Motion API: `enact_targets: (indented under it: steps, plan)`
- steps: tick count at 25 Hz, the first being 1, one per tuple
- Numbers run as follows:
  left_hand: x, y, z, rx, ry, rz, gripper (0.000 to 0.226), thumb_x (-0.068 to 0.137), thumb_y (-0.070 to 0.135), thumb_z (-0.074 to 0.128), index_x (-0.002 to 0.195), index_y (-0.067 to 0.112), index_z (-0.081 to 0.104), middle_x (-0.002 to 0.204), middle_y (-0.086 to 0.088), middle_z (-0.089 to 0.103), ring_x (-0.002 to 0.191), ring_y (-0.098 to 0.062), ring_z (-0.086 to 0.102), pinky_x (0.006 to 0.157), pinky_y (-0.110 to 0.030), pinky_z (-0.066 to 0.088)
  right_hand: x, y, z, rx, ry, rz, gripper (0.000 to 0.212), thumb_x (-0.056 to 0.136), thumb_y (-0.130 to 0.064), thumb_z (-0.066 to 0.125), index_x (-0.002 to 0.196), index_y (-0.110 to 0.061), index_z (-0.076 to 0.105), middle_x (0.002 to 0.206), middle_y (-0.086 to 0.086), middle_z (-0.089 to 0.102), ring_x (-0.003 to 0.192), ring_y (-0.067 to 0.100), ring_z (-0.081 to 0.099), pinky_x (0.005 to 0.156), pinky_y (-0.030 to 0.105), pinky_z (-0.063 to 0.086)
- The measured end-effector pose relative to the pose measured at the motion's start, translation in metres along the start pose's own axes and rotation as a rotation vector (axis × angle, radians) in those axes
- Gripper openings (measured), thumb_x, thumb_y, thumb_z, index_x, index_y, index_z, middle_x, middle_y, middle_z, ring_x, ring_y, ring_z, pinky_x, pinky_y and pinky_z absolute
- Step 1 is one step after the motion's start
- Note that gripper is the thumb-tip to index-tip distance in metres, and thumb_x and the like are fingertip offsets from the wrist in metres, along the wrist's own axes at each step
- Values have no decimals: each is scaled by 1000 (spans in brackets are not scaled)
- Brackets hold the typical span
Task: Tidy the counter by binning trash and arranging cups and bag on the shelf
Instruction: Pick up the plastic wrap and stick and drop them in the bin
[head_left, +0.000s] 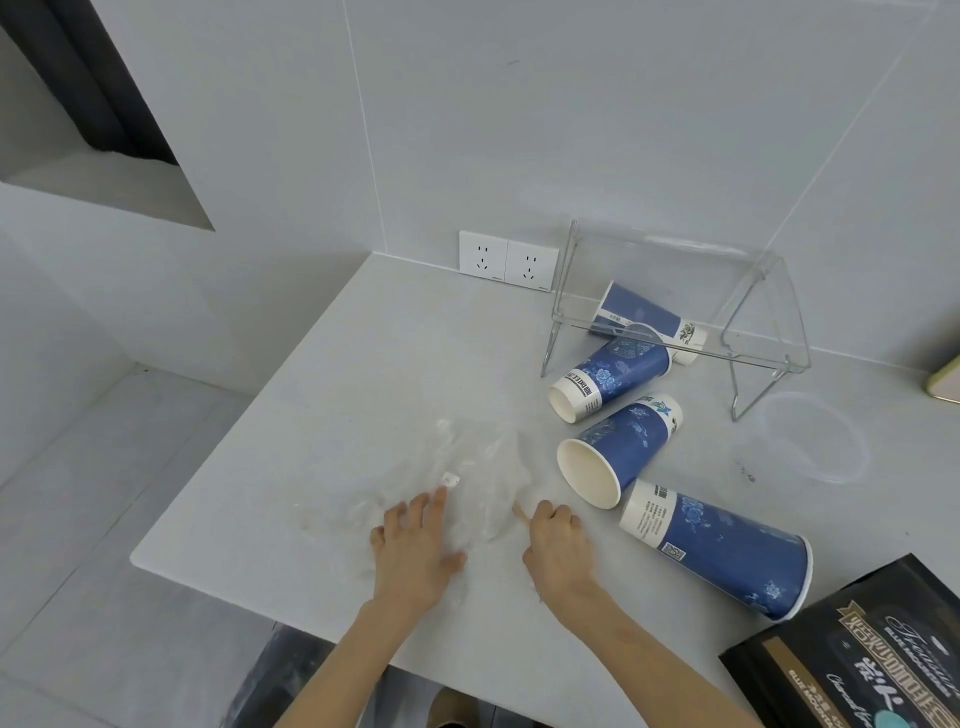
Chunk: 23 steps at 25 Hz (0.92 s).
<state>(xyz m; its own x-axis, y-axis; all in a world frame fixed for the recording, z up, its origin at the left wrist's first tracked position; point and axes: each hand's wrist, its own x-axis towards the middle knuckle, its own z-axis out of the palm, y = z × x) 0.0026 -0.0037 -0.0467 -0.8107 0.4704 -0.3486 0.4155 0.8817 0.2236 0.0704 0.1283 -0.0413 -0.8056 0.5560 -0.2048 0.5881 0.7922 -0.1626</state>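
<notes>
A crumpled clear plastic wrapper (483, 467) lies on the white counter (332, 395). My left hand (415, 545) rests flat on its near part, fingers spread. My right hand (558, 545) is closed, pinching a thin wooden stick (519, 514) at the wrapper's right edge. Several blue paper cups lie on their sides to the right: one (727, 551) nearest me, one (618, 447) with its mouth toward me, one (608, 379), and one (644, 317) under the clear acrylic shelf (675, 270). A black coffee bag (857, 654) sits at the lower right.
A double wall socket (508, 261) is behind the counter. A clear plastic lid (815, 436) lies right of the shelf. A bin with a plastic liner (291, 670) stands below the counter's near edge. A pale object (945, 382) pokes in at the right edge.
</notes>
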Motion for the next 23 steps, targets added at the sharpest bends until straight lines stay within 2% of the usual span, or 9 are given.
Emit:
enact_targets:
  steps: [2, 4, 7, 9, 11, 14, 16, 19, 23]
  plan:
    - [-1, -3, -2, 32, 97, 46, 63, 90, 28, 47, 142, 25, 12, 144, 0, 34, 127, -27, 35, 101, -35, 35, 1, 2, 0, -1, -92, 19, 31, 78, -6, 63, 104, 0, 48, 108, 19, 57, 98, 28, 59, 75, 30, 52]
    - [-4, -8, -3, -8, 159, 84, 54, 90, 12, 43, 138, 27, 23, 134, 2, 44, 114, -23, 44, 88, -30, 41, 3, 9, 1, 91, -142, 23, 15, 87, -6, 46, 101, -7, 41, 116, 16, 52, 106, 27, 53, 77, 31, 44]
    - [-8, -17, -7, -132, 196, 78, 48, 88, 5, 38, 130, 28, 36, 118, 2, 54, 98, -20, 49, 65, -26, 40, 4, 16, -3, 437, -192, 93, 10, 87, -8, 45, 85, -10, 35, 96, 12, 49, 86, 27, 49, 67, 26, 34]
    - [-14, -19, -10, -191, 212, 64, 43, 89, 7, 38, 127, 26, 39, 113, 0, 57, 95, -21, 53, 64, -28, 42, 4, 18, -9, 757, -255, 176, 10, 89, -9, 44, 80, -9, 39, 82, 7, 48, 74, 22, 46, 61, 26, 35]
    - [-22, -19, -12, -245, 226, 33, 38, 91, 10, 38, 127, 22, 39, 109, -4, 59, 93, -23, 56, 65, -29, 42, 1, 17, -19, 1023, -318, 268, 22, 92, -11, 41, 70, -12, 37, 70, 3, 43, 65, 16, 46, 59, 22, 37]
    - [-40, -17, -15, -310, 279, -61, 33, 93, 13, 34, 125, 18, 39, 99, -7, 61, 80, -21, 52, 65, -29, 39, -5, 15, -27, 1347, -434, 328, 29, 93, -7, 39, 65, -11, 35, 72, 3, 37, 66, 13, 51, 64, 23, 48]
    - [-55, -16, -17, -372, 345, -134, 30, 93, 12, 33, 122, 15, 42, 86, -5, 58, 74, -21, 48, 64, -29, 36, -8, 13, -29, 1460, -530, 318, 26, 94, -6, 42, 68, -9, 38, 76, 6, 41, 71, 15, 56, 67, 26, 54]
    - [-83, -18, -15, -467, 423, -229, 27, 92, 10, 34, 116, 11, 46, 76, -1, 54, 72, -23, 48, 61, -30, 35, -16, 3, -31, 1571, -700, 301, 15, 92, -2, 46, 77, -4, 48, 81, 10, 51, 71, 19, 63, 57, 23, 59]
    - [-119, -39, -6, -511, 494, -436, 32, 91, 9, 38, 121, 13, 44, 55, 5, 43, 60, -23, 46, 48, -28, 32, -29, -21, -29, 1626, -940, 269, 14, 91, 3, 43, 83, -3, 53, 77, 13, 56, 51, 14, 67, 53, 24, 60]
